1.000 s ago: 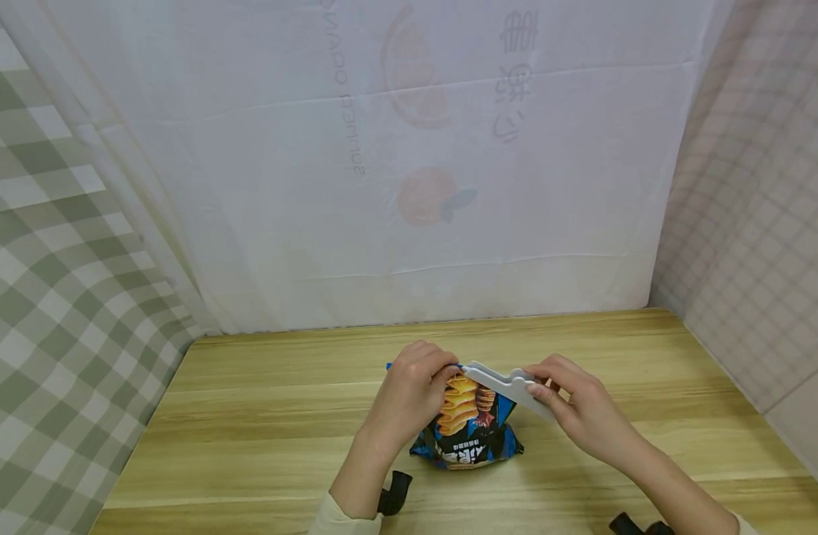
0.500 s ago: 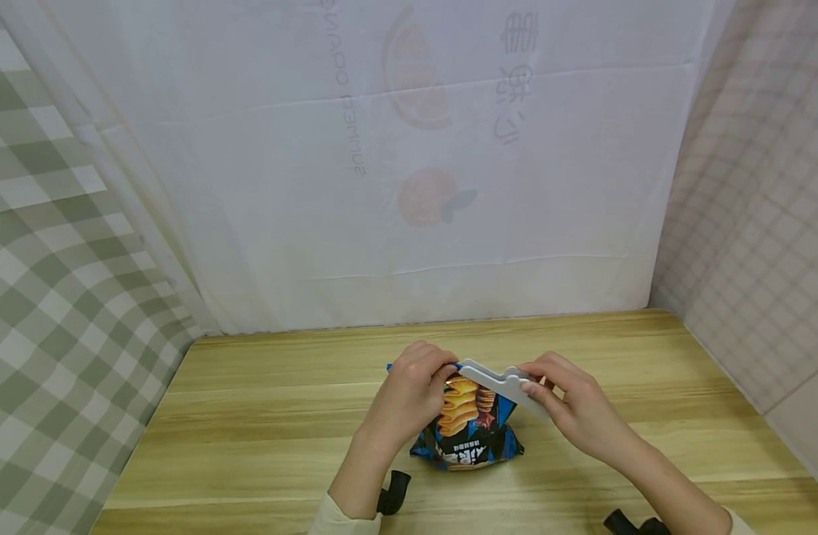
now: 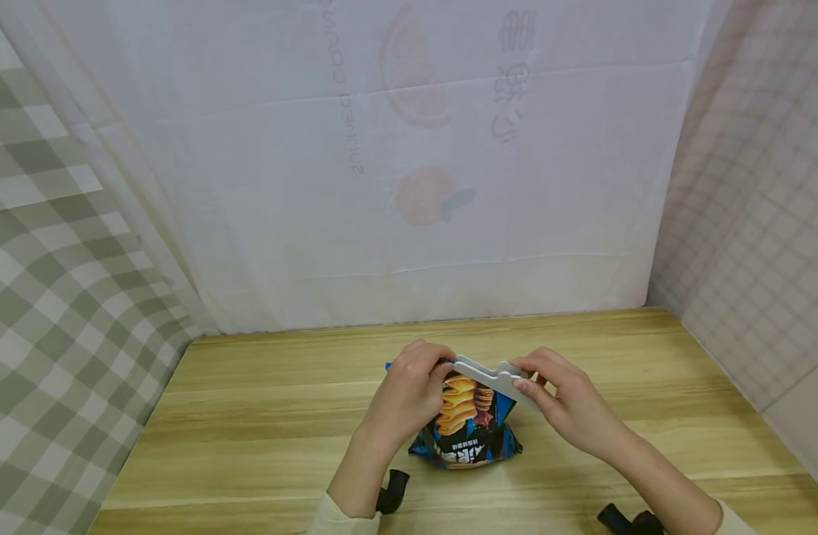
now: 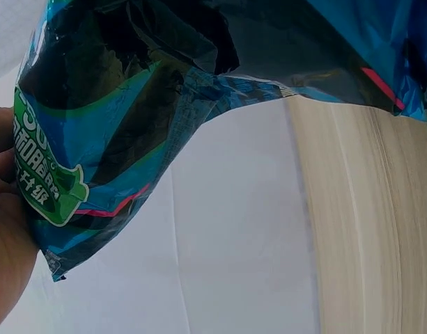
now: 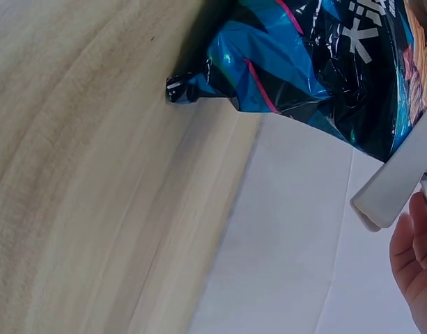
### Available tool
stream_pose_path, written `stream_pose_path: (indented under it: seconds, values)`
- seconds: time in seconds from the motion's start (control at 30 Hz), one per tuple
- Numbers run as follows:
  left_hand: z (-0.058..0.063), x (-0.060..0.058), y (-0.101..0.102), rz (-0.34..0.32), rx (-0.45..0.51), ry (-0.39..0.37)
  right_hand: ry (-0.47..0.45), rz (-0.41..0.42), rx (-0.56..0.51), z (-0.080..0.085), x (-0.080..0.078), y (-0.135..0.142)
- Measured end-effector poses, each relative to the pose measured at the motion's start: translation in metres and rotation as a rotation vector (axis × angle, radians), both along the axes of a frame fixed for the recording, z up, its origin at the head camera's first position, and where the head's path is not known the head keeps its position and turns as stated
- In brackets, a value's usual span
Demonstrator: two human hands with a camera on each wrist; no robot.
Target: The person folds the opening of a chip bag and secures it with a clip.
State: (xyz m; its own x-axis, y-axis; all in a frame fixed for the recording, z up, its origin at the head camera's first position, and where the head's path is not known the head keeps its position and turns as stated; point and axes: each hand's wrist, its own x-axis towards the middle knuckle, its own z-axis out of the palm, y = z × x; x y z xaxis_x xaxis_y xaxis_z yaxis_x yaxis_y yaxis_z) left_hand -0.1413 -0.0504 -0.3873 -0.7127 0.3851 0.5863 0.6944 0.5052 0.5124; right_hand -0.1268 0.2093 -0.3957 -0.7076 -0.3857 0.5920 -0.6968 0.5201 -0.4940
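Note:
A blue and black snack bag (image 3: 463,427), its front printed with chips, stands on the wooden table in the middle of the head view. At its top left corner my left hand (image 3: 411,383) pinches the bag's upper edge. My right hand (image 3: 569,401) holds a long white bag clip (image 3: 484,373) between thumb and fingers. The clip slants along the bag's top right edge, its far end close to my left fingertips. In the right wrist view, the clip (image 5: 398,177) lies against the bag's edge. The left wrist view shows the bag's back (image 4: 129,139).
Two black curved objects, one (image 3: 393,492) by my left wrist and one (image 3: 625,520) by my right, show beside the forearms. A white cloth (image 3: 281,186) hangs behind the wooden table (image 3: 261,423). Checked cloths hang at the left (image 3: 61,297) and right (image 3: 750,223).
My right hand and the bag clip have moved left and slightly up along the bag's top edge. My left hand and the bag have stayed almost still.

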Motion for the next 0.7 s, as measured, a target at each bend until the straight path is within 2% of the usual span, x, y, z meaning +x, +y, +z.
stream_pose_path:
  seconds: [0.23, 0.4, 0.53, 0.7]
  values:
    - [0.004, 0.002, 0.0, 0.008, -0.064, -0.023, -0.103, -0.029, -0.008, -0.002, 0.002, 0.001]
    - [0.007, 0.001, -0.001, 0.006, -0.098, -0.003, -0.097, -0.032, -0.016, -0.003, 0.002, 0.004]
    - [0.006, 0.0, -0.004, 0.007, -0.081, 0.005, -0.13, -0.06, -0.012, -0.005, 0.001, 0.009]
    - [0.004, 0.003, -0.014, 0.079, -0.063, 0.052, -0.15, -0.116, 0.022, -0.006, 0.0, 0.016]
